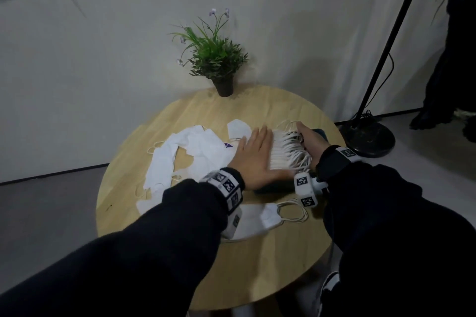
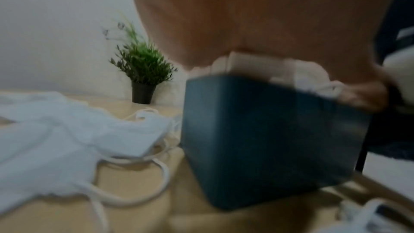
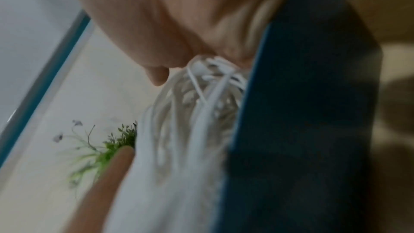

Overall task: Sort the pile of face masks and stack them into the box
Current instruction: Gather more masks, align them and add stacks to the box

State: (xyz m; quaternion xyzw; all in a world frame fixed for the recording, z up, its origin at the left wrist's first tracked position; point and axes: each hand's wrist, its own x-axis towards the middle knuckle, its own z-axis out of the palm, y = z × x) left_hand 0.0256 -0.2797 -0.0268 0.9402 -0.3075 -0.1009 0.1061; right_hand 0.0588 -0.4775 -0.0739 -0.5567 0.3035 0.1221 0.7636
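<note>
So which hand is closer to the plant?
Left. The left hand lies flat on the stacked masks, nearer the plant; the right hand is further right.

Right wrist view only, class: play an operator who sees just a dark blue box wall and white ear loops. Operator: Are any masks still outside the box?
Observer: Yes, a loose pile of masks lies on the table, left of the box.
Operator: What is the left hand doing?
Observer: The left hand presses flat, fingers straight, on the stack of masks in the box.
Operator: Anything else?
Observer: One single mask lies by the table's near edge.
</note>
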